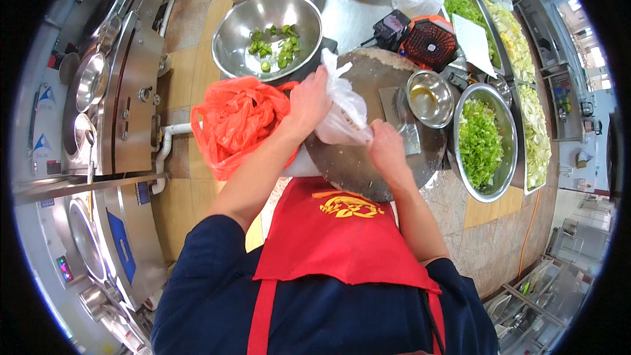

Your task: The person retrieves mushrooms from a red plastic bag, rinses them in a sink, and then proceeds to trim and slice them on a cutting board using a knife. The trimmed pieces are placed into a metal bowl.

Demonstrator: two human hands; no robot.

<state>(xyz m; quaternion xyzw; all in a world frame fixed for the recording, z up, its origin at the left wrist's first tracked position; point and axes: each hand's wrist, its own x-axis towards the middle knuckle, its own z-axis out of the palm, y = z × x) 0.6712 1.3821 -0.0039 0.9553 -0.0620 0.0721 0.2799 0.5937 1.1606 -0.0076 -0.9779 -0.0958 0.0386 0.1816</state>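
Observation:
A white translucent plastic bag [343, 118] is stretched between my two hands above a round chopping block [365, 167]. My left hand [310, 98] grips its gathered top, and my right hand [387, 143] pinches a lower corner. Something pale fills the bag, but the plastic hides what it is. Flat on the block, just beyond my right hand, lies a cleaver [402, 113], its blade partly behind that hand. A crumpled red plastic bag [241, 118] sits left of the block, close to my left forearm.
A steel bowl with cut green peppers [273, 52] stands behind the block. To the right are a small steel bowl [430, 98], a bowl of chopped lettuce [480, 148] and long trays of cut vegetables [532, 133]. An orange fan [429, 42] sits at the block's far edge.

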